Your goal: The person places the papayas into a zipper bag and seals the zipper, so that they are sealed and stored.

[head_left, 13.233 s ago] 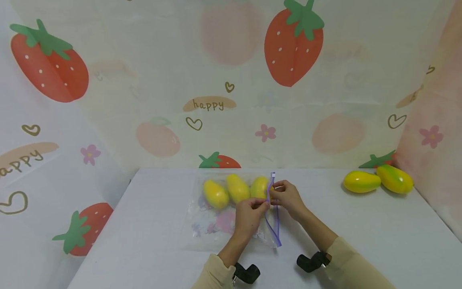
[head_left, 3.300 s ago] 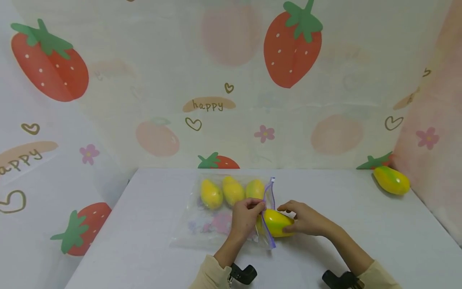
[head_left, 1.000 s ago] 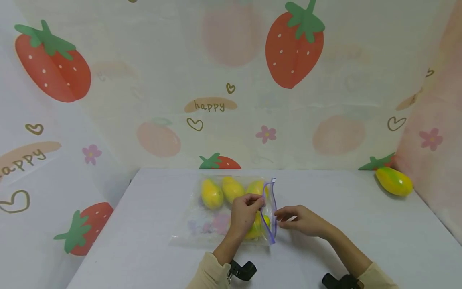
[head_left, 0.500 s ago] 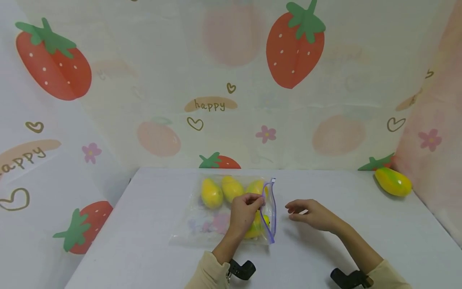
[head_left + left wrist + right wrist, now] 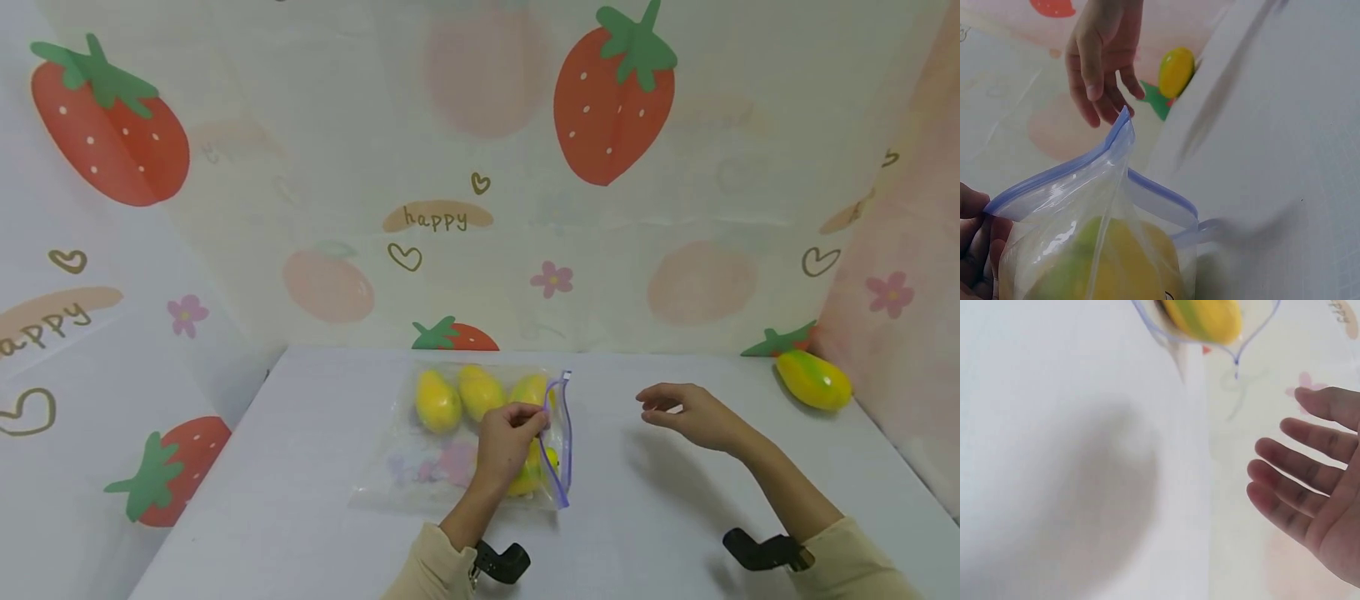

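Observation:
A clear zip bag [image 5: 382, 475] with a purple zip edge lies on the table, its mouth facing right. Inside it are several yellow mangoes [image 5: 438, 402], one of them [image 5: 525, 475] close to the mouth. My left hand [image 5: 504, 446] pinches the upper layer of the bag's edge; in the left wrist view the mouth gapes, with a yellow-green mango [image 5: 1129, 262] behind the plastic. Raised over the table to the right of the bag, my right hand [image 5: 697, 417] holds nothing, and its fingers [image 5: 1297, 456] are spread in the right wrist view.
One yellow-green mango [image 5: 813, 380] lies at the table's back right corner, beside the pink wall. Printed cloth with strawberries and hearts stands behind and to the left of the white table [image 5: 262, 483]. Both wrists wear black devices [image 5: 502, 562].
My right hand placed a mango through the bag's mouth, let it go and moved right and away from the bag. My left hand has stayed on the bag's edge.

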### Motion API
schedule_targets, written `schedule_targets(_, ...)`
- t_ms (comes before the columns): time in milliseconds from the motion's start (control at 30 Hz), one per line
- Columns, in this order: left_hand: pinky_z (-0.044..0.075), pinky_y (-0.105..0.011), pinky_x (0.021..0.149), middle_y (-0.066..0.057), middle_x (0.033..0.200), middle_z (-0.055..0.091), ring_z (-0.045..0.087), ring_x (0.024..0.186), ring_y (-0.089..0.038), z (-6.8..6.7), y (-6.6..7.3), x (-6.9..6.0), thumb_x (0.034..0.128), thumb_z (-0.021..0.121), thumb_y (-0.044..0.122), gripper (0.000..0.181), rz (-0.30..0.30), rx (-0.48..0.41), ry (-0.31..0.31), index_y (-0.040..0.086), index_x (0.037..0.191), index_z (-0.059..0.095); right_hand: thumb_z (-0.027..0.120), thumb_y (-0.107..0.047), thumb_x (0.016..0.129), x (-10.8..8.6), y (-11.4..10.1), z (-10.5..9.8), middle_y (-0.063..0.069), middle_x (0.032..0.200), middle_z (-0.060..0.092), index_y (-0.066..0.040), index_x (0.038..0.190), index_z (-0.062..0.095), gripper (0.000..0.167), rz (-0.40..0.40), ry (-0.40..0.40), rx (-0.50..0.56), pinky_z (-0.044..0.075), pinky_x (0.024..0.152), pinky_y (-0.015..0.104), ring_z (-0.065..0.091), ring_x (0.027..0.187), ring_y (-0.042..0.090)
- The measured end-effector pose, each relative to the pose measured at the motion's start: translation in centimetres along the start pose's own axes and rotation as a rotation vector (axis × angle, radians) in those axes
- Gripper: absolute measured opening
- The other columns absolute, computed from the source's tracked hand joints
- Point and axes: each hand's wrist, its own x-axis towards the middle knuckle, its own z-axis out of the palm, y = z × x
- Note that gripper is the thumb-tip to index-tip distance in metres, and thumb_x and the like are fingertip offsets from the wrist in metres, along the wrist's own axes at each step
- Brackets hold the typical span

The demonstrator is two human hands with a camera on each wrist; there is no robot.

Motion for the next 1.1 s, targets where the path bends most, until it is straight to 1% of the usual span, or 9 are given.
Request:
schedule_targets(100, 0.049, -0.016, 0.064, -0.008, 0.083, 0.072, 0.058, 0.071, -0.008, 0.0, -0.1, 0.0, 0.0884, 0.07, 0.022, 0.022, 0.001, -0.004, 0.0, 0.001, 0.094, 0.075, 0.062, -0.027, 0.094, -0.1, 0.4, -1.1, 0.013, 0.107, 0.068, -0.001, 0.12, 0.063, 0.037, -0.002, 0.031, -0.048, 0.055, 0.08, 0.041, 0.063, 0.101, 0.03)
schedule_targets(233, 0.049, -0.016, 0.064, -0.008, 0.083, 0.072, 0.058, 0.071, -0.009, -0.1, 0.0, 0.0, 0.0884, 0.07, 0.021, 0.021, 0.005, -0.003, 0.002, 0.002, 0.094, 0.075, 0.061, -0.024, 0.095, -0.2, 1.2, -2.2, 0.014, 0.106, 0.069, 0.0, 0.12, 0.063, 0.035, 0.003, 0.073, -0.082, 0.056, 0.079, 0.042, 0.062, 0.099, 0.031)
schedule_targets(333, 0.049, -0.016, 0.064, -0.006, 0.082, 0.072, 0.059, 0.07, -0.008, -0.2, 0.2, 0.0, 0.0884, 0.07, 0.021, 0.019, 0.006, 0.01, 0.003, 0.003, 0.093, 0.075, 0.061, -0.023, 0.095, -0.2, 1.7, -2.9, 0.014, 0.104, 0.069, 0.001, 0.12, 0.063, 0.034, 0.015, 0.089, -0.1, 0.056, 0.079, 0.041, 0.062, 0.098, 0.03)
schedule_targets(433, 0.049, -0.017, 0.064, -0.005, 0.081, 0.072, 0.059, 0.07, -0.007, -0.3, 0.4, 0.0, 0.0883, 0.07, 0.022, 0.018, 0.007, 0.031, 0.004, 0.005, 0.091, 0.076, 0.061, -0.022, 0.095, -0.2, 2.0, -3.5, 0.014, 0.103, 0.069, 0.001, 0.119, 0.063, 0.033, 0.021, 0.104, -0.144, 0.055, 0.077, 0.04, 0.062, 0.097, 0.029)
schedule_targets(633, 0.049, -0.017, 0.064, -0.005, 0.082, 0.072, 0.058, 0.071, -0.008, -0.4, 0.6, 0.0, 0.0886, 0.07, 0.023, 0.017, 0.01, 0.067, 0.006, 0.007, 0.091, 0.076, 0.061, -0.022, 0.094, -0.2, 2.6, -4.5, 0.018, 0.105, 0.067, 0.002, 0.117, 0.064, 0.033, 0.027, 0.129, -0.248, 0.054, 0.081, 0.048, 0.06, 0.096, 0.031)
schedule_targets(733, 0.048, -0.017, 0.064, -0.005, 0.082, 0.072, 0.058, 0.07, -0.008, -0.4, 0.7, 0.0, 0.0879, 0.071, 0.023, 0.017, 0.005, 0.084, 0.012, 0.007, 0.091, 0.076, 0.061, -0.021, 0.094, -0.2, 3.3, -5.0, 0.019, 0.104, 0.067, 0.003, 0.117, 0.063, 0.033, 0.034, 0.138, -0.267, 0.054, 0.08, 0.049, 0.059, 0.095, 0.032)
schedule_targets(933, 0.05, -0.018, 0.065, -0.002, 0.081, 0.071, 0.058, 0.071, -0.008, -0.4, 0.9, 0.0, 0.0881, 0.071, 0.023, 0.017, -0.025, 0.108, 0.007, 0.008, 0.092, 0.076, 0.059, -0.021, 0.096, -0.2, 4.6, -6.0, 0.022, 0.103, 0.065, 0.006, 0.118, 0.061, 0.035, 0.062, 0.151, -0.263, 0.055, 0.076, 0.045, 0.059, 0.094, 0.033)
schedule_targets(1000, 0.051, -0.019, 0.066, -0.001, 0.082, 0.071, 0.059, 0.072, -0.008, -0.4, 1.0, 0.0, 0.0885, 0.07, 0.023, 0.016, -0.036, 0.11, 0.005, 0.009, 0.092, 0.076, 0.059, -0.02, 0.096, -0.1, 4.7, -6.3, 0.023, 0.104, 0.065, 0.007, 0.119, 0.06, 0.036, 0.07, 0.153, -0.261, 0.056, 0.076, 0.046, 0.059, 0.094, 0.034)
schedule_targets(1100, 0.051, -0.019, 0.066, -0.001, 0.081, 0.071, 0.059, 0.072, -0.008, -0.4, 1.0, 0.1, 0.0885, 0.07, 0.023, 0.016, -0.037, 0.112, 0.006, 0.009, 0.092, 0.076, 0.059, -0.02, 0.096, -0.2, 4.8, -6.8, 0.026, 0.104, 0.065, 0.008, 0.118, 0.06, 0.036, 0.074, 0.172, -0.275, 0.055, 0.076, 0.047, 0.059, 0.093, 0.036)
